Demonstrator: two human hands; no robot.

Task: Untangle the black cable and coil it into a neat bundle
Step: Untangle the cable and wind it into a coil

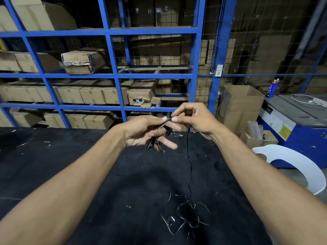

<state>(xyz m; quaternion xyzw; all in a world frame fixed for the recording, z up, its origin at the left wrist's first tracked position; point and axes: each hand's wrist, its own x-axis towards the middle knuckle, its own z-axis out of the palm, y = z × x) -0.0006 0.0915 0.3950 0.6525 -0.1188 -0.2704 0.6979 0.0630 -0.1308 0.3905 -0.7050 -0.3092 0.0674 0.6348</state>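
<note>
A thin black cable (189,167) hangs from my hands down to the black table (53,156), where its loose end lies in tangled loops near the front edge. My left hand (146,131) holds several folded loops of the cable between thumb and fingers, the loops hanging below the palm. My right hand (192,117) pinches the cable at the top of those loops, fingertip to fingertip with the left. Both hands are raised above the table's far half.
Blue metal shelving (113,75) stacked with cardboard boxes stands behind the table. To the right stand an open cardboard box (238,106), a blue machine (297,128) with a white cord on top, and a white plastic chair (300,165).
</note>
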